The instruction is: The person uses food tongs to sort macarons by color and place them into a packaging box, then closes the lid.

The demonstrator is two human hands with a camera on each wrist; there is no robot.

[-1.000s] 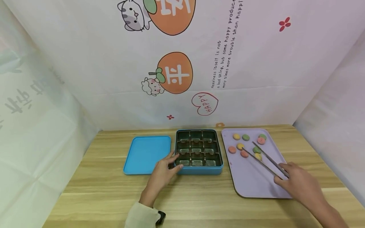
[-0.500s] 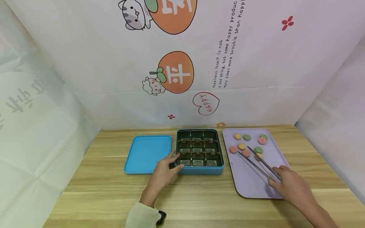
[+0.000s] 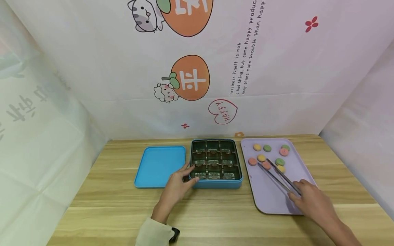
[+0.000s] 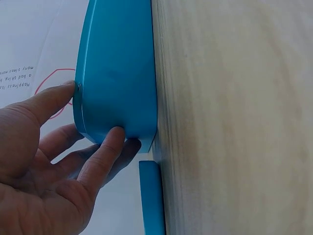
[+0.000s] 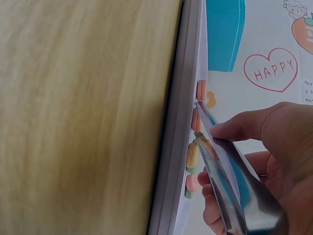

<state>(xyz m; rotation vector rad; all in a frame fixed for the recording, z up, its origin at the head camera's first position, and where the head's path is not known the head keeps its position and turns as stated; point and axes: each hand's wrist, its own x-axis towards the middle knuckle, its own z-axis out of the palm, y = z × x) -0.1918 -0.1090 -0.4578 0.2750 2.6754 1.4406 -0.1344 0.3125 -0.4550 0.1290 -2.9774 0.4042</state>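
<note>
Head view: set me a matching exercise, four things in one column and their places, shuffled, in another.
1. blue lid
2. blue box
3. metal tongs
4. lilac tray

A. under the macarons
B. held in the right hand
C. farthest left of the four
D. touched by the left hand

Pairs: 1-C, 2-D, 3-B, 4-A

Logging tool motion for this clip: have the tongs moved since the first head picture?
Yes. Against the purple tray, the tongs have shifted left and slightly toward its near edge.
</note>
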